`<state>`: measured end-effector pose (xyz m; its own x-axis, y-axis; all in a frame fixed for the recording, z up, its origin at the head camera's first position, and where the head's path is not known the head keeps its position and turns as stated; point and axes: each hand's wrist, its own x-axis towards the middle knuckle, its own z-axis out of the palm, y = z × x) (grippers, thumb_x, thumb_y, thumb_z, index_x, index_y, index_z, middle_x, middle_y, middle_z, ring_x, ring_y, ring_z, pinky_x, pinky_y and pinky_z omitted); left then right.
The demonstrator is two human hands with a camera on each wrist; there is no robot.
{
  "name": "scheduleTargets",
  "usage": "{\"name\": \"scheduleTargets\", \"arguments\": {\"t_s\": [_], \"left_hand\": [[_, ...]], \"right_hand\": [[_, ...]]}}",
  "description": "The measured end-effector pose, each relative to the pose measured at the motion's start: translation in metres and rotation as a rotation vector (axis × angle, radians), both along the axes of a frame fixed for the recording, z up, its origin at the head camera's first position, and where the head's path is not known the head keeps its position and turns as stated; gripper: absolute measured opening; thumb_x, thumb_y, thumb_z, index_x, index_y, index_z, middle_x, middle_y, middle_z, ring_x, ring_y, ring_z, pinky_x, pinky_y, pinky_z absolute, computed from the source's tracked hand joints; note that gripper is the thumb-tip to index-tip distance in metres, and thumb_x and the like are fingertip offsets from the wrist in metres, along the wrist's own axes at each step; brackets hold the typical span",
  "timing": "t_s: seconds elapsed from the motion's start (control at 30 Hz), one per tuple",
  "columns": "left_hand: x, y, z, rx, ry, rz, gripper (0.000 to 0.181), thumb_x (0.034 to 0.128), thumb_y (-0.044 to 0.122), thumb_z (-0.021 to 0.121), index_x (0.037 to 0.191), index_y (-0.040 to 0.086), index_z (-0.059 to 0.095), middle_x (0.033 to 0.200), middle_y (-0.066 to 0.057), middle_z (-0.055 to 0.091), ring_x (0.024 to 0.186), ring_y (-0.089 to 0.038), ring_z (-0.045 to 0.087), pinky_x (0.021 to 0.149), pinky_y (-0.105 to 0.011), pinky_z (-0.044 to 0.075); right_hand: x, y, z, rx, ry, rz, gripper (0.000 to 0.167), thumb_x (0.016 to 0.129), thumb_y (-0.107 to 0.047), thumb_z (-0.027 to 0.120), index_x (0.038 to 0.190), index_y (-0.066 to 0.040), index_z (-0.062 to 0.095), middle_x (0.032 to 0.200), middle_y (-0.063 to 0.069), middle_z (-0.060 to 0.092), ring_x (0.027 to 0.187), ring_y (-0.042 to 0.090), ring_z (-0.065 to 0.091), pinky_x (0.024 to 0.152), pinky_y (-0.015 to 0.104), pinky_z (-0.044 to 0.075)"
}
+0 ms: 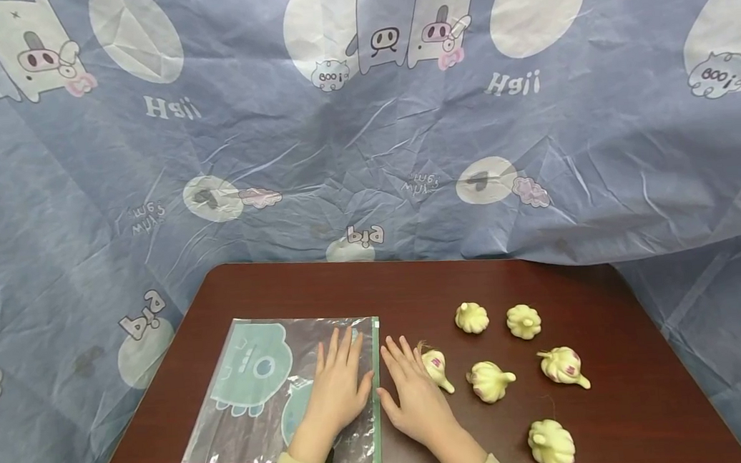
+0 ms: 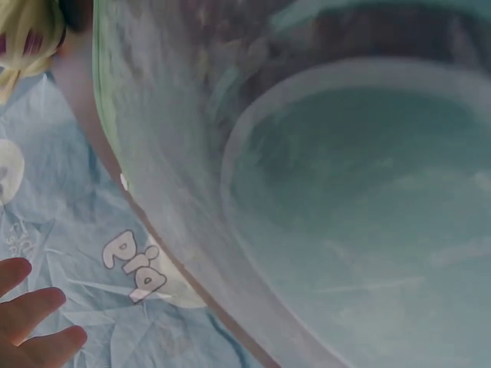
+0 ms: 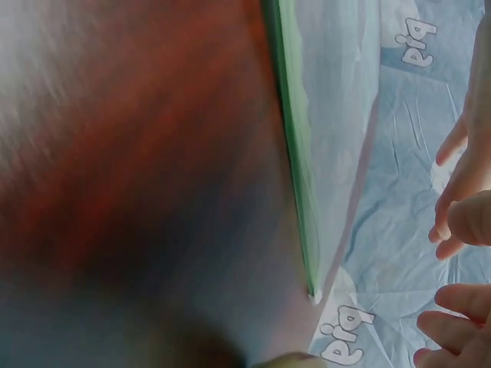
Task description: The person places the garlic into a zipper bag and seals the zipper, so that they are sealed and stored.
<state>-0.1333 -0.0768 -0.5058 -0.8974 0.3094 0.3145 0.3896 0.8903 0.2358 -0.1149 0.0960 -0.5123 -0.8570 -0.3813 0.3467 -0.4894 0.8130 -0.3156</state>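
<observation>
A clear zip bag [image 1: 230, 442] with pale teal cartoon prints lies flat on the brown table, its green zip edge [image 1: 378, 432] facing right. My left hand [image 1: 338, 391] is over the bag's right part, fingers straight and slightly spread, holding nothing. Just right of the zip edge is my right hand [image 1: 414, 397], also with straight fingers and nothing in its grip. A garlic bulb [image 1: 436, 367] sits beside the right hand's fingers, partly hidden by them. In the left wrist view the bag [image 2: 360, 215] fills most of the picture; the right wrist view shows its green strip [image 3: 295, 153].
Several more garlic bulbs are spread over the table's right side, among them a garlic bulb [image 1: 491, 382] in the middle and another garlic bulb [image 1: 551, 446] near the front. Blue cartoon-printed cloth [image 1: 313, 142] hangs behind the table [image 1: 412, 279] and along its sides.
</observation>
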Motion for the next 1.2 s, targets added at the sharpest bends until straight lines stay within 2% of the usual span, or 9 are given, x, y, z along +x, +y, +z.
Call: {"name": "scheduleTargets", "arguments": {"t_s": [0.2,0.47,0.6,0.93,1.2], "left_hand": [[0.007,0.0,-0.006,-0.003,-0.012,-0.006,0.062,0.0928,0.032,0.064,0.143,0.002,0.046,0.151,-0.022,0.042,0.144,-0.045,0.033,0.111,-0.067,0.03],[0.013,0.0,-0.011,-0.002,0.002,-0.018,0.062,0.0919,0.029,0.066,0.142,0.0,0.046,0.149,-0.025,0.044,0.142,-0.046,0.035,0.109,-0.068,0.033],[0.016,0.001,-0.013,0.01,-0.002,-0.016,0.061,0.0918,0.028,0.066,0.141,-0.001,0.047,0.148,-0.026,0.044,0.141,-0.047,0.036,0.108,-0.068,0.034],[0.02,0.003,-0.021,0.032,0.027,-0.009,0.059,0.0888,0.026,0.068,0.137,-0.003,0.05,0.141,-0.026,0.052,0.132,-0.044,0.048,0.106,-0.06,0.043],[0.021,0.009,-0.02,0.031,-0.096,0.018,0.061,0.0877,0.027,0.068,0.137,-0.004,0.051,0.141,-0.025,0.052,0.135,-0.043,0.046,0.11,-0.059,0.039]], "right_hand": [[0.007,-0.003,-0.009,-0.006,-0.066,-0.005,0.064,0.091,-0.029,0.068,0.144,0.001,0.046,0.155,0.017,0.038,0.147,0.037,0.03,0.115,0.057,0.032],[0.012,-0.004,-0.017,-0.005,-0.1,0.007,0.062,0.092,-0.027,0.067,0.143,0.003,0.046,0.154,0.02,0.039,0.144,0.041,0.033,0.113,0.057,0.034],[0.015,-0.003,-0.019,-0.015,-0.125,0.001,0.06,0.092,-0.025,0.066,0.142,0.002,0.047,0.153,0.019,0.041,0.143,0.039,0.037,0.113,0.054,0.036],[0.019,-0.002,-0.023,-0.014,-0.192,-0.002,0.056,0.092,-0.018,0.064,0.141,0.003,0.048,0.151,0.021,0.043,0.14,0.038,0.041,0.112,0.052,0.039],[0.017,-0.001,-0.023,0.015,-0.248,0.006,0.055,0.091,-0.017,0.063,0.14,0.004,0.048,0.151,0.022,0.042,0.14,0.039,0.041,0.112,0.052,0.038]]}}
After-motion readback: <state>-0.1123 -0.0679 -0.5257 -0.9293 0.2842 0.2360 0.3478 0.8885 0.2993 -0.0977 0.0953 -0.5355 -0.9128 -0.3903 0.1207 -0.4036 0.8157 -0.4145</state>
